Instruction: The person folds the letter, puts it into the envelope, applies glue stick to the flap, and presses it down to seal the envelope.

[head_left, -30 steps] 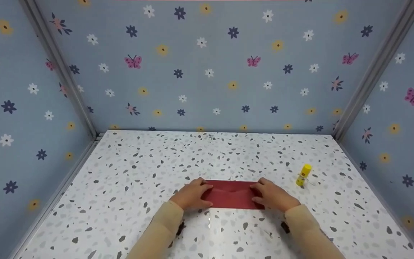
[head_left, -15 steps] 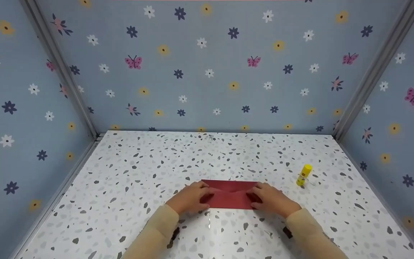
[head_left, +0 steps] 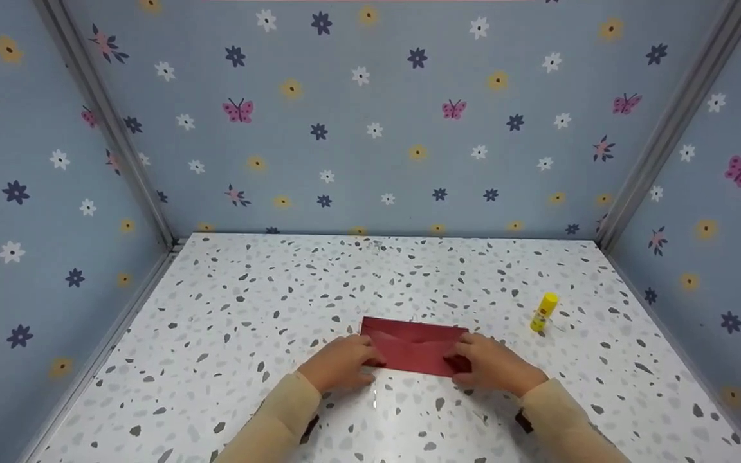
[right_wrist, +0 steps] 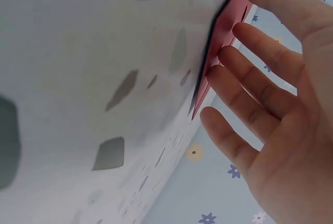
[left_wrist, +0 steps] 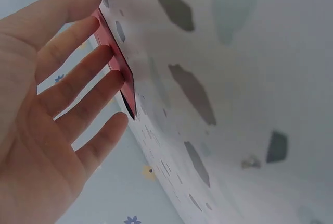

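Note:
A flat red paper envelope (head_left: 414,350) lies on the speckled table in the head view, slightly turned, its right end nearer me. A curved fold line crosses its upper part. My left hand (head_left: 343,362) touches its left end, fingers fairly straight and spread in the left wrist view, where the envelope (left_wrist: 117,52) shows edge-on under the fingertips. At the opposite end, my right hand (head_left: 494,364) rests its fingertips on the paper; the right wrist view shows these fingers extended against the envelope (right_wrist: 218,36). Both hands partly hide its ends.
A yellow glue stick (head_left: 543,312) stands to the right of the envelope, beyond my right hand. Blue flowered panels (head_left: 370,173) close off the back and both sides of the white speckled table (head_left: 267,289).
The envelope has turned a little, its right end coming nearer me and its left end slightly away. Both hands have shifted slightly toward me along its ends. The glue stick has stayed put.

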Tool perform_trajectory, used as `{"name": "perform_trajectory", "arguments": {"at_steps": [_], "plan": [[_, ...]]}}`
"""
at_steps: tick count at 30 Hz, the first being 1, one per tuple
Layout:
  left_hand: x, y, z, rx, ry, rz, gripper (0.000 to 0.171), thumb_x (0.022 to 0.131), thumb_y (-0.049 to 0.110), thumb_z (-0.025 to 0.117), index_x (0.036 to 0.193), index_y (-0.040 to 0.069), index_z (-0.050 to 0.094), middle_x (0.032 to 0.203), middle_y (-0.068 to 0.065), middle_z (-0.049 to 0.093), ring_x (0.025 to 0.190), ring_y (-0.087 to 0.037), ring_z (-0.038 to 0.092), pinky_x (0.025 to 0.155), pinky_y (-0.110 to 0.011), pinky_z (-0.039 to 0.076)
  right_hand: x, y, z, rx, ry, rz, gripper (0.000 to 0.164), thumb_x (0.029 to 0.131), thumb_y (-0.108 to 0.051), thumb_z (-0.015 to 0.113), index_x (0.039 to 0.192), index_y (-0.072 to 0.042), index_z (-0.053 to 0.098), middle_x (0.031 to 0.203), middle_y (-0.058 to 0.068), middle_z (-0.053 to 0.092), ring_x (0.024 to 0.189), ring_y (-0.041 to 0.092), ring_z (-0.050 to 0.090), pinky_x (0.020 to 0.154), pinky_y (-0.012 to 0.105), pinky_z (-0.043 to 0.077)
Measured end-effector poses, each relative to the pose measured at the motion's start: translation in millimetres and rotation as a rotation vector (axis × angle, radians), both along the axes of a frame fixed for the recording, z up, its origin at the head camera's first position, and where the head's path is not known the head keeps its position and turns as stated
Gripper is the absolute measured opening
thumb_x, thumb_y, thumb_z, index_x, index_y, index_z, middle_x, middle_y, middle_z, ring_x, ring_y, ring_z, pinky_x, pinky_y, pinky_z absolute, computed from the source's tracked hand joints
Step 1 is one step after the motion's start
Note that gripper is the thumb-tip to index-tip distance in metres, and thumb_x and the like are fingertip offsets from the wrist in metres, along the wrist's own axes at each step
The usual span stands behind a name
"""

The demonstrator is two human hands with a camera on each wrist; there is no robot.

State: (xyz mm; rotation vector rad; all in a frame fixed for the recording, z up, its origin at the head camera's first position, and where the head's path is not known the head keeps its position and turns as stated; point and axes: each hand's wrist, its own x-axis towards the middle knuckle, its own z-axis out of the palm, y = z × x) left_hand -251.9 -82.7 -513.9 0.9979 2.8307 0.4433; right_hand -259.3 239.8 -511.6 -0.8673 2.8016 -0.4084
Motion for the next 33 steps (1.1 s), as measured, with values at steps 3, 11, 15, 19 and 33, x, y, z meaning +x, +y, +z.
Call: {"name": "perform_trajectory", "arguments": {"at_steps": [3, 11, 15, 19, 33], "plan": [[-1.2, 1, 0.3, -0.003, 0.030, -0.004, 0.028, 0.089, 0.022, 0.078, 0.117, 0.020, 0.076, 0.099, 0.008, 0.062, 0.089, -0.009, 0.058, 0.081, -0.029, 0.051, 0.6, -1, 1.2, -0.014, 0.022, 0.017, 0.038, 0.089, -0.027, 0.077, 0.125, -0.017, 0.071, 0.108, -0.005, 0.057, 0.094, 0.013, 0.052, 0.083, 0.038, 0.051], [-5.1, 2, -2.8, 0.047, 0.125, -0.033, 0.021, 0.090, 0.011, 0.076, 0.109, 0.020, 0.080, 0.096, 0.008, 0.067, 0.088, -0.010, 0.063, 0.082, -0.028, 0.053, 1.0, -2, 0.7, -0.043, 0.059, 0.049, 0.028, 0.089, -0.017, 0.075, 0.117, -0.016, 0.074, 0.098, -0.007, 0.057, 0.084, 0.011, 0.053, 0.075, 0.032, 0.051], [-5.1, 2, -3.2, 0.064, 0.141, -0.036, 0.022, 0.089, 0.007, 0.075, 0.107, 0.020, 0.080, 0.097, 0.008, 0.068, 0.090, -0.011, 0.064, 0.084, -0.029, 0.053, 0.9, -3, 0.7, -0.038, 0.057, 0.047, 0.028, 0.089, -0.015, 0.075, 0.117, -0.016, 0.075, 0.098, -0.006, 0.058, 0.083, 0.011, 0.053, 0.074, 0.031, 0.051], [-6.0, 4, -3.4, 0.061, 0.176, -0.041, 0.021, 0.089, 0.006, 0.075, 0.105, 0.019, 0.080, 0.097, 0.007, 0.069, 0.090, -0.011, 0.065, 0.084, -0.029, 0.054, 0.1, -5, 0.0, -0.029, 0.113, 0.067, 0.026, 0.089, -0.010, 0.074, 0.115, -0.015, 0.076, 0.096, -0.006, 0.062, 0.081, 0.010, 0.055, 0.074, 0.031, 0.053], [-14.8, 15, -3.3, -0.109, 0.286, 0.102, 0.027, 0.089, 0.006, 0.071, 0.107, 0.024, 0.080, 0.093, 0.004, 0.070, 0.084, -0.019, 0.065, 0.074, -0.040, 0.053, -8.5, -16, -9.7, 0.054, 0.385, 0.066, 0.014, 0.088, -0.009, 0.076, 0.102, -0.012, 0.077, 0.082, 0.000, 0.063, 0.070, 0.016, 0.060, 0.065, 0.032, 0.055]]}}
